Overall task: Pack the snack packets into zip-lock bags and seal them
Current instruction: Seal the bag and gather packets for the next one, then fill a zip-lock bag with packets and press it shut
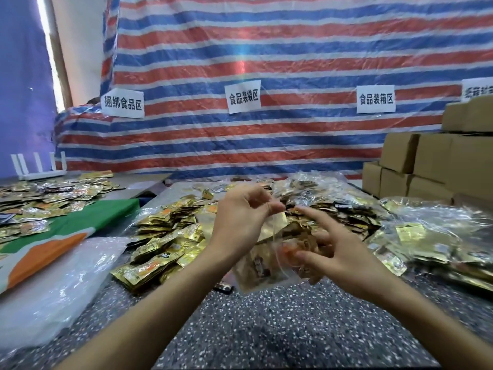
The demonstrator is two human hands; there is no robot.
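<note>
A clear zip-lock bag [262, 265] with gold snack packets inside hangs above the speckled table [266, 329]. My left hand [240, 217] pinches the bag's top edge between thumb and forefinger. My right hand [338, 252] holds the bag's right side with fingers curled around the packets inside. Behind my hands lies a heap of loose gold snack packets [165, 236].
A stack of empty clear bags [53, 287] lies at the left beside a green and orange sheet [66, 231]. Filled clear bags [432, 236] pile up at the right. Cardboard boxes [426, 161] stand at the back right. More packets [40, 201] cover the far left table.
</note>
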